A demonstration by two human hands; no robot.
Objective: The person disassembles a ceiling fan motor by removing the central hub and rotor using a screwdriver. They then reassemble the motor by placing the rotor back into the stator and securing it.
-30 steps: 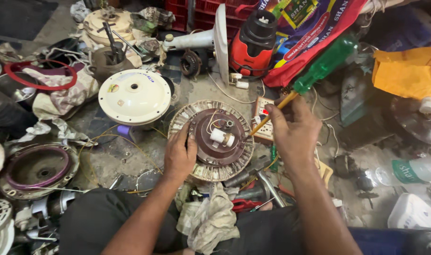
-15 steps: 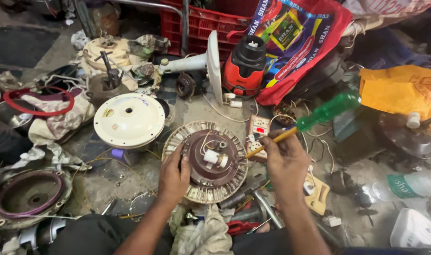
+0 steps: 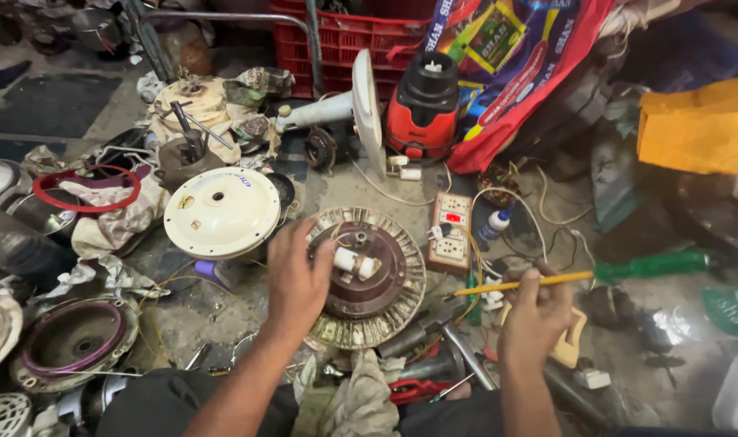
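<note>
Seen from above, amid floor clutter. Left hand (image 3: 298,283) spread flat on the round fan motor (image 3: 367,275), fingers over its left half beside 1 small white cylinder (image 3: 354,261) at the hub. Right hand (image 3: 535,311) off to the right, apart from the motor, pinching a green-handled screwdriver (image 3: 583,275) by its yellow shaft, tip aimed left. Cream round cover (image 3: 222,213) just left of the motor; white switchboard (image 3: 452,231) between motor and screwdriver; red appliance (image 3: 423,109) farther back.

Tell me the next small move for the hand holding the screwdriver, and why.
Probably bring the screwdriver tip back over the fan motor. The right hand holds it off to the side, its tip pointing toward the motor but short of it, while the left hand rests on the motor's rim, steadying it beside the white part at its centre.
</note>
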